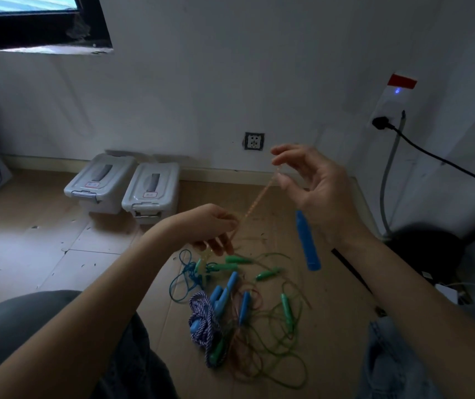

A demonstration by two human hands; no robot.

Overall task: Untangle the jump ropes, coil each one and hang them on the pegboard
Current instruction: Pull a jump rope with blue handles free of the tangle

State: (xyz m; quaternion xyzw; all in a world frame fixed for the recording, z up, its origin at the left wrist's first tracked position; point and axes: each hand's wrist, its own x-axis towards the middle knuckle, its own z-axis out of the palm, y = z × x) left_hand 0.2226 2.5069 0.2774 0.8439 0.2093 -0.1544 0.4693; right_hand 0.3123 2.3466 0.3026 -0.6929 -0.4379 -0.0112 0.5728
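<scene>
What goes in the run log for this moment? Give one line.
stage: untangling | left hand: pinching orange rope | right hand: pinching same rope higher | blue handle: dangling | rope pile: tangled on floor

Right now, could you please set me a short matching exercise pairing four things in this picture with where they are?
Things:
1. blue handle
2. orange rope
3. purple-and-white rope
4. storage boxes

Places:
A. bundled on the floor in the tangle
B. against the wall
C. hanging in the air below the right hand
D. stretched between the left hand and the right hand

Pairs: 1-C, 2-D, 3-A, 4-B
</scene>
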